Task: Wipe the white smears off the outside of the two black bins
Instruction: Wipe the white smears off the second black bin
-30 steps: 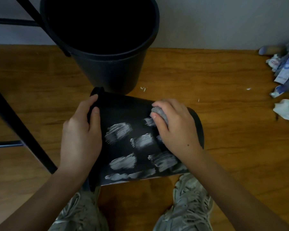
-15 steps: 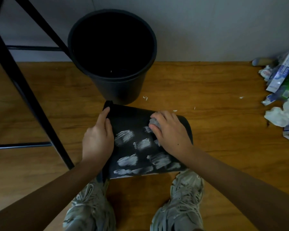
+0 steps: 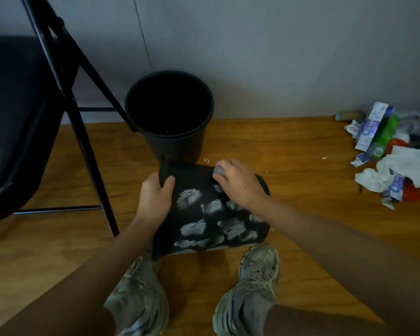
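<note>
A black bin (image 3: 194,180) lies on its side on the wooden floor, just beyond my shoes. Several white smears (image 3: 214,206) cover its upward-facing side. My left hand (image 3: 155,197) grips the bin's rim at its left end. My right hand (image 3: 240,185) holds a small grey cloth (image 3: 220,170) and presses it on the bin's far upper side. A second black bin (image 3: 175,139) stands upright right behind, against the wall; no smears show on its visible side.
A black folding chair (image 3: 58,98) stands at the left, its legs close to the bins. A heap of toothpaste boxes, tubes and crumpled tissues (image 3: 393,156) lies at the right by the wall. My two grey shoes (image 3: 247,287) are planted below the lying bin.
The view has pulled back and up, so the bins look smaller. My right hand with the cloth slid toward the bin's far side. My left hand keeps its grip on the rim.
</note>
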A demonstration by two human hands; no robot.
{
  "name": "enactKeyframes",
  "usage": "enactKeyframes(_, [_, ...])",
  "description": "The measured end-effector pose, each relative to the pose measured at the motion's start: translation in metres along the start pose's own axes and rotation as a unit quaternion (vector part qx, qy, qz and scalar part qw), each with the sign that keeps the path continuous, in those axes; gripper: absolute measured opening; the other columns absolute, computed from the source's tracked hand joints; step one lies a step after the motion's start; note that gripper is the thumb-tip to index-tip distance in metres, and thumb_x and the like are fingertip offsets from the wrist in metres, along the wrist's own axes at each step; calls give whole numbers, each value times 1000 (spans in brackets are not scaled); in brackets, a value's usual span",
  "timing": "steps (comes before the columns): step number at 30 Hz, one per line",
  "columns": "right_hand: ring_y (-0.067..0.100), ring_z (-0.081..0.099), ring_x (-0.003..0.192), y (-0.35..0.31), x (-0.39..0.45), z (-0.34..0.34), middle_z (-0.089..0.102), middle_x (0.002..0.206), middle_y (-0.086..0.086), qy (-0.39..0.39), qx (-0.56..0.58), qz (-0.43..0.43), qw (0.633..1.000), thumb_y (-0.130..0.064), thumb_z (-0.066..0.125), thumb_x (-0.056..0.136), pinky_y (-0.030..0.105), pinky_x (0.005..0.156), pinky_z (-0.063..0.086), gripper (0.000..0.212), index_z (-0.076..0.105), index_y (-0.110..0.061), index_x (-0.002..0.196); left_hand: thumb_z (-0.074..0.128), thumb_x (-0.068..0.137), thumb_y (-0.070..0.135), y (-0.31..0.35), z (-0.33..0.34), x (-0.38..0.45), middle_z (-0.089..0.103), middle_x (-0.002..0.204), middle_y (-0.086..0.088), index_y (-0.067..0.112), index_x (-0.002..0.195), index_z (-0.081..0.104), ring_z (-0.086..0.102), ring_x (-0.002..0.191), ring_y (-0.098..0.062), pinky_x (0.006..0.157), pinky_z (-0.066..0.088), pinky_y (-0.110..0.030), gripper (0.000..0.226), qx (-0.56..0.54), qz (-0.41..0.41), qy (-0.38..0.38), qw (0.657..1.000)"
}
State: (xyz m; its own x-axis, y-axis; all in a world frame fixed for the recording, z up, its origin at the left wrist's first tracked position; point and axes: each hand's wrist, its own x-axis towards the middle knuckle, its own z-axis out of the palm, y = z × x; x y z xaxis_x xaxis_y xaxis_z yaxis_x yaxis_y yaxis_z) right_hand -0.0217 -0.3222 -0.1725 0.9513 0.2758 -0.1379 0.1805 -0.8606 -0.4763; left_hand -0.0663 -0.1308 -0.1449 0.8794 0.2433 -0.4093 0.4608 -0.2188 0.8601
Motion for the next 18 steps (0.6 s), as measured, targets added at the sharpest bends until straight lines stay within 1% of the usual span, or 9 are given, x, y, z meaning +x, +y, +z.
enactKeyframes(2, [16, 49, 107, -15, -17, -34, 53, 118, 1, 43, 13, -24, 999, -30, 51, 100, 25, 82, 33, 24, 55, -19, 121, 48, 99, 21, 27, -13, -23, 65, 88, 0, 13, 101, 57, 64, 68, -4, 51, 47, -12, 12, 2, 71, 12, 997])
enactKeyframes(3, [15, 49, 106, -23, -27, -52, 53, 118, 0, 66, 18, -31, 997, -30, 52, 99, 24, 81, 33, 24, 56, -19, 120, 49, 99, 20, 42, -18, -35, 65, 89, -1, 13, 105, 57, 65, 69, -3, 51, 47, -10, 12, -3, 103, 8, 995])
enactKeyframes(5, [14, 49, 105, -40, -50, -89, 55, 118, -1, 119, 22, -43, 992, -30, 54, 98, 24, 80, 34, 25, 58, -19, 120, 49, 99, 19, 71, -29, -66, 65, 90, -2, 13, 108, 56, 66, 72, -2, 54, 48, -11, 13, -14, 163, 2, 987])
enactKeyframes(8, [9, 49, 102, -69, -88, -137, 56, 120, -3, 187, 17, -74, 979, -32, 54, 98, 20, 79, 35, 29, 57, -19, 124, 49, 99, 18, 108, -45, -116, 65, 83, -1, 16, 101, 58, 66, 68, -3, 53, 49, -13, 9, -36, 241, 16, 970])
enactKeyframes(10, [7, 48, 101, -90, -114, -165, 56, 120, -3, 225, 12, -97, 969, -32, 54, 98, 17, 77, 34, 30, 57, -20, 125, 49, 99, 18, 127, -57, -149, 66, 80, 0, 22, 97, 57, 67, 69, -4, 54, 50, -14, 10, -65, 267, 23, 961])
enactKeyframes(12, [13, 52, 104, -109, -138, -187, 58, 120, -1, 269, 5, -120, 956, -31, 56, 97, 21, 79, 36, 30, 58, -19, 124, 48, 99, 19, 142, -68, -178, 66, 79, 0, 17, 100, 59, 67, 69, -7, 55, 50, -15, 10, -84, 293, 30, 952])
enactKeyframes(14, [18, 54, 106, -124, -159, -204, 58, 120, 1, 314, 0, -143, 939, -30, 57, 96, 24, 81, 39, 31, 59, -17, 124, 48, 99, 18, 152, -77, -204, 65, 73, 2, 11, 99, 59, 65, 64, -5, 53, 48, -14, 13, -95, 322, 40, 941])
enactKeyframes(15, [18, 54, 107, -130, -166, -209, 59, 120, 2, 331, -3, -149, 932, -29, 58, 96, 24, 81, 39, 31, 60, -16, 124, 48, 99, 17, 155, -79, -214, 64, 70, 4, 11, 97, 60, 63, 61, -3, 51, 47, -14, 13, -100, 333, 44, 937])
enactKeyframes(18, [17, 54, 107, -138, -180, -212, 59, 120, 2, 372, -1, -152, 916, -29, 59, 95, 14, 78, 35, 31, 60, -15, 123, 48, 98, 17, 159, -84, -231, 65, 73, 3, 18, 95, 60, 64, 63, -4, 53, 49, -15, 12, -110, 351, 54, 928])
